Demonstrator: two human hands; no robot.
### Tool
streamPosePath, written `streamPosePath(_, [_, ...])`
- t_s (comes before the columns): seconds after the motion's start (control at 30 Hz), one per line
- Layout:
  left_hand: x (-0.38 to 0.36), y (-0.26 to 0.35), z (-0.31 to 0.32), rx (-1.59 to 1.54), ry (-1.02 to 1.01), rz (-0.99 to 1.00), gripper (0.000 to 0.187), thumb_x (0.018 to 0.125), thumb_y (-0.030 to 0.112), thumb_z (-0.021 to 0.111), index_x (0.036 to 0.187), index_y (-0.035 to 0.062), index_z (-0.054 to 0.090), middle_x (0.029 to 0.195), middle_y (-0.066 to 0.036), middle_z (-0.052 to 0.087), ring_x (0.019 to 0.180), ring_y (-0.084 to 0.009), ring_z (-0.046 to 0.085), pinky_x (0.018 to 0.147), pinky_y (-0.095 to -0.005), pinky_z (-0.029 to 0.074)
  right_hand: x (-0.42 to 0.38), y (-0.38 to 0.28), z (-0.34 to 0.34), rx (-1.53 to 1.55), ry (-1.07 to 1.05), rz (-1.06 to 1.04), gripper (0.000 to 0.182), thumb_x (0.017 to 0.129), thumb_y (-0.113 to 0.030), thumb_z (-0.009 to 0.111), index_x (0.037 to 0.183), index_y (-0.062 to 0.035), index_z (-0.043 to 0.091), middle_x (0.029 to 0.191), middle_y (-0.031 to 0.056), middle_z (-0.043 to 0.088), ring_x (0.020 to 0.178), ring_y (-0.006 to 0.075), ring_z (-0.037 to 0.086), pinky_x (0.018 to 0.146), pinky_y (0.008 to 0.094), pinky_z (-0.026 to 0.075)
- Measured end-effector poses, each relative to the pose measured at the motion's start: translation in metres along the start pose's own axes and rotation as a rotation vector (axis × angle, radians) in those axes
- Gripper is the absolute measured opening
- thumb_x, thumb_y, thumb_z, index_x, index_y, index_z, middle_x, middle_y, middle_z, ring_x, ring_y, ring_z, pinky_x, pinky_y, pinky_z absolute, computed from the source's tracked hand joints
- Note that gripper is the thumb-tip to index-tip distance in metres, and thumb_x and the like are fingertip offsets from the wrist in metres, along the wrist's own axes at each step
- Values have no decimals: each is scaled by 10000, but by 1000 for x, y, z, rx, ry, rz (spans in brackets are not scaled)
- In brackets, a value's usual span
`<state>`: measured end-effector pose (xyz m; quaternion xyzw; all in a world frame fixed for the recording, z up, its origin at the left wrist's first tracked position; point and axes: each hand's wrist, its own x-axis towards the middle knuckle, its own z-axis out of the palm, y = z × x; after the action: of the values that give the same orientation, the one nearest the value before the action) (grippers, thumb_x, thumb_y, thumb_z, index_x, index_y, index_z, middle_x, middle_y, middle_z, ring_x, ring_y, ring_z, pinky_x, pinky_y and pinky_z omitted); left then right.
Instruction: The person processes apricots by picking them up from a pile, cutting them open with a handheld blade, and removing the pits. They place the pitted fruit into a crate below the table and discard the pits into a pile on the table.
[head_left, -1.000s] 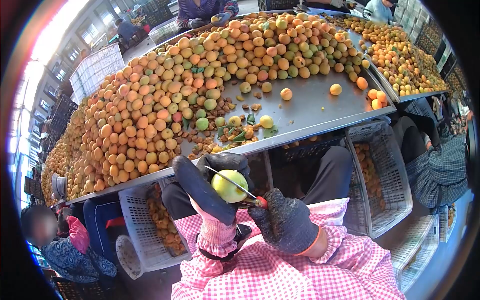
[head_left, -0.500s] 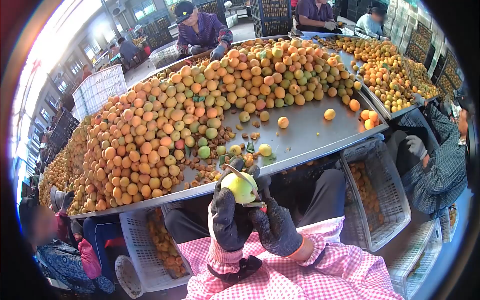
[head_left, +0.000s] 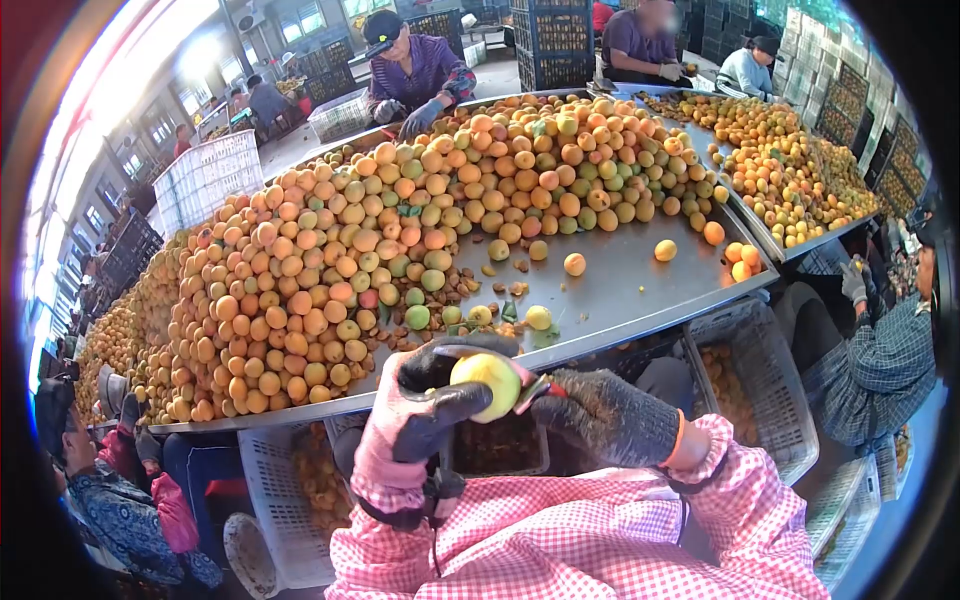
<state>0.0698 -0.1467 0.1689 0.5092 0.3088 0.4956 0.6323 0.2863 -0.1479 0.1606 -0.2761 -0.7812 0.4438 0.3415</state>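
Note:
My left hand (head_left: 425, 395), in a dark-palmed work glove, closes around a pale yellow-green apricot (head_left: 487, 384), thumb across its front and fingers behind it. My right hand (head_left: 615, 415), in a dark grey glove, grips a small red-handled knife (head_left: 534, 392). Its short metal blade meets the right side of the apricot; most of the handle is hidden in the fist. Both hands are just in front of the metal table's near edge, above my lap. Beyond them lies a large heap of orange and green apricots (head_left: 320, 270).
Loose apricots and brown scraps lie on the metal table (head_left: 610, 290). White crates (head_left: 285, 500) with orange pieces stand below at left, and another crate (head_left: 755, 380) at right. Co-workers sit at both sides; a person (head_left: 415, 75) works across the heap.
My hands have spread apart at the wrists, the right forearm swinging out to the right. The apricot has turned and sits slightly lower. The right-side worker's gloved hand has risen.

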Motion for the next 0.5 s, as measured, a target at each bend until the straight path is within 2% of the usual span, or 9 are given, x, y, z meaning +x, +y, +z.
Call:
streamPosePath(0.03, [1, -14, 2, -87, 44, 89, 703, 707, 326, 754, 1182, -121, 493, 969, -201, 629, 862, -268, 633, 801, -376, 511, 2, -16, -1, 132, -2, 249, 235, 893, -115, 539, 1108, -32, 585, 967, 224, 621, 921, 405, 593, 759, 407, 480])
streamPosePath(0.13, [-13, -52, 32, -439, 262, 215, 842, 755, 396, 724, 1318, -99, 341, 1121, -204, 555, 998, -283, 586, 893, -402, 474, -5, 3, 22, 82, 123, 60, 231, 891, -101, 538, 1103, -24, 589, 950, 233, 619, 899, 401, 602, 744, 390, 481])
streamPosePath(0.2, [-13, -55, 25, -425, 278, 184, 845, 747, 397, 732, 1310, -107, 353, 1087, -203, 570, 953, -289, 606, 850, -392, 502, -7, 3, 27, 119, 139, 93, 242, 881, -89, 550, 1110, -20, 589, 935, 247, 612, 872, 414, 601, 709, 385, 487])
streamPosePath(0.27, [-15, -31, 11, -355, 108, 98, 783, 734, 360, 747, 1255, -128, 425, 1044, -211, 596, 899, -298, 631, 807, -383, 526, -9, 3, 19, 52, -20, 220, 252, 880, -99, 555, 1118, -21, 585, 913, 262, 602, 846, 430, 593, 683, 386, 490])
streamPosePath(0.3, [-14, -15, 10, -271, 115, 109, 713, 694, 303, 769, 1177, -146, 500, 1009, -225, 620, 848, -296, 651, 770, -381, 541, -8, 7, 12, 70, -58, 123, 274, 885, -150, 566, 1125, -19, 573, 896, 263, 598, 828, 432, 589, 665, 401, 487])
streamPosePath(0.33, [-13, -5, 0, -256, 45, 8, 576, 684, 125, 740, 1163, -122, 535, 988, -201, 647, 898, -237, 639, 826, -320, 508, -4, 6, 7, 79, -62, 131, 274, 885, -150, 566, 1125, -19, 573, 896, 263, 598, 828, 432, 589, 665, 401, 487])
streamPosePath(0.4, [-7, 0, -13, 26, -15, -74, 536, 678, 69, 733, 1160, -92, 562, 1020, -158, 652, 918, -205, 633, 847, -297, 493, 5, -4, -6, -247, -219, 210, 211, 891, -156, 586, 1068, -41, 596, 825, 187, 630, 714, 327, 626, 641, 360, 476])
streamPosePath(0.43, [-2, -1, -5, 57, 100, -27, 631, 616, 165, 738, 1119, -161, 541, 930, -213, 650, 804, -271, 658, 763, -358, 533, 12, -7, -8, -169, -173, 97, 221, 888, -152, 585, 1079, -41, 589, 881, 206, 630, 802, 361, 624, 683, 379, 483])
streamPosePath(0.5, [8, -13, -11, -23, 168, 63, 570, 721, 232, 705, 1120, -142, 546, 929, -200, 644, 812, -262, 651, 750, -353, 539, 18, 16, 3, -221, -96, 56, 236, 892, -179, 562, 1081, -37, 572, 868, 212, 623, 787, 375, 616, 665, 408, 478])
